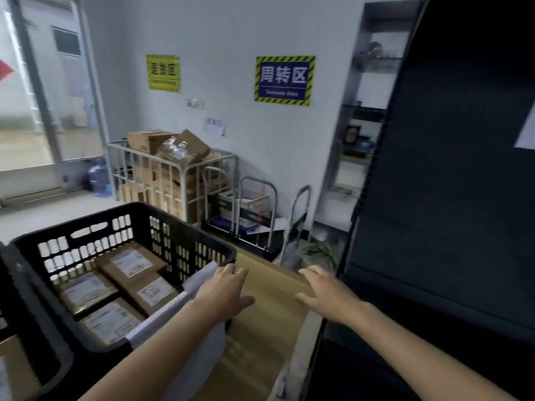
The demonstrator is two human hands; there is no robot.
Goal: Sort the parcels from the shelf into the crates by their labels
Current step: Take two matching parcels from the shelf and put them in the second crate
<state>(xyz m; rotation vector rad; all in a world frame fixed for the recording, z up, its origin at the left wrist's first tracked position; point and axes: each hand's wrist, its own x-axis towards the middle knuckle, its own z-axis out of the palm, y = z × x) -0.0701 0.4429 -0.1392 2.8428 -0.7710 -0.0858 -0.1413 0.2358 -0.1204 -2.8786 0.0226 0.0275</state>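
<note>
Both your hands are empty, fingers spread: left (228, 287) by the crate (121, 224) rim, right (327, 287) above the counter (260, 314). Four parcels (130, 263) lie inside. Turn to the shelf (451, 198), read each label before lifting.

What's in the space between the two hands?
In the head view, only bare wooden tabletop shows between the left hand and the right hand. No parcel lies there; both hands are open and empty.

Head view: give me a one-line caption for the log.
Both hands, left and right, open over a wooden surface beside a black crate holding labelled parcels.
</note>
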